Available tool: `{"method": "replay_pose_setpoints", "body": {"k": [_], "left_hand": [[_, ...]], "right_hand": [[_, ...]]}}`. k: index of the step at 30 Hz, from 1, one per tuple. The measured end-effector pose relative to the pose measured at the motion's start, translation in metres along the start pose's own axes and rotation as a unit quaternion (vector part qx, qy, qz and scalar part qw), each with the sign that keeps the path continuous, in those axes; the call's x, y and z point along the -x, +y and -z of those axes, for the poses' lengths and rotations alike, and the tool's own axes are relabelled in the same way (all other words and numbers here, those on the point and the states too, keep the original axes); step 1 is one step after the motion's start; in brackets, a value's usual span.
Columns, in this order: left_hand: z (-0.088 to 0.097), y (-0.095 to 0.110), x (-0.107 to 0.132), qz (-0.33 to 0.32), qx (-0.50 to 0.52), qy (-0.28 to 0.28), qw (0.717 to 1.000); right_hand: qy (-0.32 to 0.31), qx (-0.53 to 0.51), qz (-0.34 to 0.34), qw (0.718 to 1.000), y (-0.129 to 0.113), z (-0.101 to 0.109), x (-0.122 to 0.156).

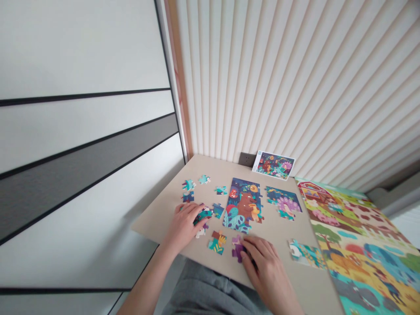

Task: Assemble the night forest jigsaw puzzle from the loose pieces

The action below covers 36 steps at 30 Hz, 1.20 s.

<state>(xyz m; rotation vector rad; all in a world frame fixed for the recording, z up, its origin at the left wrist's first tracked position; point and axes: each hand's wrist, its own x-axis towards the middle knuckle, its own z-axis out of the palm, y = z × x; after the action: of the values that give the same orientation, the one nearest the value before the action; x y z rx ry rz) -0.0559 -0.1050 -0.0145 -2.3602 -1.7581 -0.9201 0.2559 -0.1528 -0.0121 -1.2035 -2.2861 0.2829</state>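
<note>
Covering loose puzzle pieces (205,215) with flat, open left hand (185,223), lower centre of frame. Touching purple piece (236,250) with fingertips of right hand (267,264), lower right of centre; impossible to tell whether gripped. Just below assembled section (243,204) on table (275,227).

The left grip (183,225) and right grip (265,267) are bare hands on bare forearms, uncovered as far as they show. Grey trousers (203,293) of soft, lightly creased cloth cover the lap.
</note>
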Motion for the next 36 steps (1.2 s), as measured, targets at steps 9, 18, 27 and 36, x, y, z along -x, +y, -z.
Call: {"method": "replay_pose_setpoints", "body": {"k": [9,18,27,36], "left_hand": [[-0.003,-0.011,0.004,0.030,0.015,0.060,0.998],[-0.008,-0.019,0.000,0.031,0.088,0.053,0.994],[0.001,-0.013,0.002,-0.070,0.128,0.021,0.989],[0.009,0.056,-0.012,-0.180,0.251,-0.117,0.944]], "right_hand": [[0.009,0.000,0.002,1.000,0.001,0.001,-0.002],[0.015,0.004,0.005,1.000,-0.005,0.006,-0.004],[0.019,-0.019,-0.001,1.000,-0.008,0.007,-0.006],[0.032,-0.060,-0.024,0.997,-0.015,0.013,-0.006]]}}
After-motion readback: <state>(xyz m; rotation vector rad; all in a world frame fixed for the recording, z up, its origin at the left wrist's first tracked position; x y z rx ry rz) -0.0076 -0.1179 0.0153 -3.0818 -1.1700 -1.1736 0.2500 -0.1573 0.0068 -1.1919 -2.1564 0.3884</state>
